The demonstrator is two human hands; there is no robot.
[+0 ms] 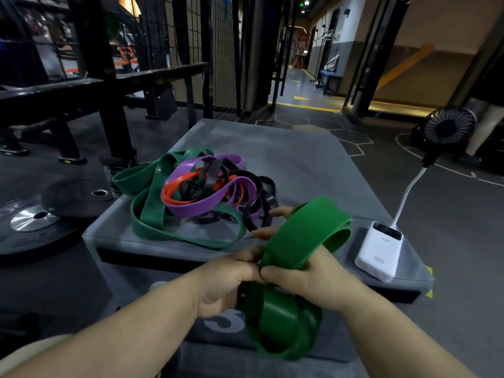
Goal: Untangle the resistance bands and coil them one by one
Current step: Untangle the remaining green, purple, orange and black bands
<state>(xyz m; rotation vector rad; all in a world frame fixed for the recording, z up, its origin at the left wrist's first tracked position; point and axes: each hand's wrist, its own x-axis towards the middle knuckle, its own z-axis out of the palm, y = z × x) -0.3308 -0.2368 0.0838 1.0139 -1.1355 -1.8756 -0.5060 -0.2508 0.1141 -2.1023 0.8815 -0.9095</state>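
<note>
**Item in hand:** wide bright-green band (300,233), held near centre, over the near edge of the padded box (300,159). L hand (229,282) is curled round the band where its loops cross. R hand (305,279) pinches the same spot, thumb on top, fingers hidden under the upper loop. One loop stands toward the far right; another hangs below the hands.

**Other bands:** tangled pile (201,195) on the box, far left of the hands. Dark green, purple, orange and black, all interlaced.

**Handling (judgement):** flat rubber, light, limp, springy. Prob. uncoils if let go; grippy rather than slick. Best hold is the flat faces pinched at the crossing, turns kept stacked.

**Containers:** none seen; bands lie loose.

**Also:** white power bank (379,252) on the box, near right, w/ cable to a fan (447,126) on the floor. Weight plates (35,222) on the floor, left.
</note>
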